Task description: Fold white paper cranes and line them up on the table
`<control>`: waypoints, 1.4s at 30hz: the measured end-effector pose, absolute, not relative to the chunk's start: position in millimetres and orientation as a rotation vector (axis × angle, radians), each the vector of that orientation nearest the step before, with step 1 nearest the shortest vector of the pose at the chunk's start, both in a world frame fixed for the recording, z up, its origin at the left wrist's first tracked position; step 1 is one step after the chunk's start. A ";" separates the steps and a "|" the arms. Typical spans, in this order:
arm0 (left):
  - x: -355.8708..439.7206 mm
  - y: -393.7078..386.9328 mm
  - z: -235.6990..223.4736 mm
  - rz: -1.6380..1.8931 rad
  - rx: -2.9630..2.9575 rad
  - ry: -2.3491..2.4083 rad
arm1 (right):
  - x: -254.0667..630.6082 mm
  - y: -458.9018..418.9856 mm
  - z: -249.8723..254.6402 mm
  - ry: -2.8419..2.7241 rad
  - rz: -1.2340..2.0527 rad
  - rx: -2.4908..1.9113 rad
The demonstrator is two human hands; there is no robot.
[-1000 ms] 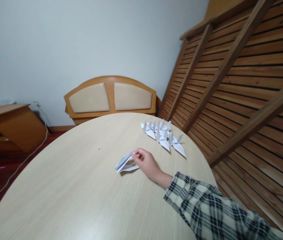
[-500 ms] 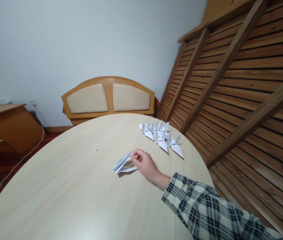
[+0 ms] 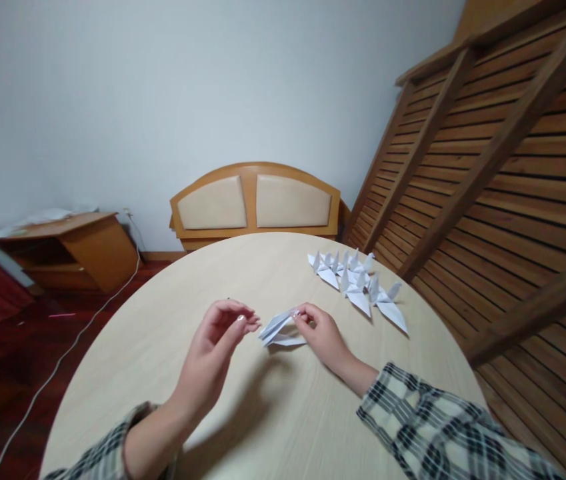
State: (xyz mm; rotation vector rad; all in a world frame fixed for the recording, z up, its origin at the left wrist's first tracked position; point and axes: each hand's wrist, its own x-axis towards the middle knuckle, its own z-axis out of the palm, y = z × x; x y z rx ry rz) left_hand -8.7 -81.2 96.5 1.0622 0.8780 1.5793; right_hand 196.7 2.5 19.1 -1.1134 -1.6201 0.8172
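Between my hands is a folded white piece of origami paper, narrow and pointed, with its flaps spread slightly apart. My right hand pinches its upper right end between thumb and fingers. Just left of the paper, my left hand is raised over the table, fingers curved and thumb apart, holding nothing. A small gap separates its fingertips from the paper's left end. Beyond my right hand, several finished white paper cranes stand grouped on the table.
The round light wood table spans the middle. Behind it stands a padded headboard against the wall. A slatted wooden panel leans at the right. On the left are a low wooden desk and a white cable on the floor.
My left hand has come into view from the lower left, close to the folded paper. My right hand still pinches the paper. The view has turned left, showing more of the desk.
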 end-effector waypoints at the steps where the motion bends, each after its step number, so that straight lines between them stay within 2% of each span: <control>1: -2.3 -68.7 96.4 1.528 1.005 0.870 | 196.6 2.8 18.9 -1.622 0.809 -1.121; 12: -10.1 -14.7 27.8 1.368 0.976 1.047 | 193.7 1.2 19.0 -1.643 0.851 -1.127; 21: -14.4 -14.4 29.8 1.381 1.150 1.112 | 192.0 3.0 15.5 -1.587 0.927 -1.077; 31: -13.9 -23.4 31.3 1.275 1.816 1.305 | 188.7 0.0 20.9 -1.498 1.051 -1.040; 42: -8.5 -29.4 28.3 1.116 1.719 1.087 | 186.2 -4.1 25.6 -1.474 1.123 -0.988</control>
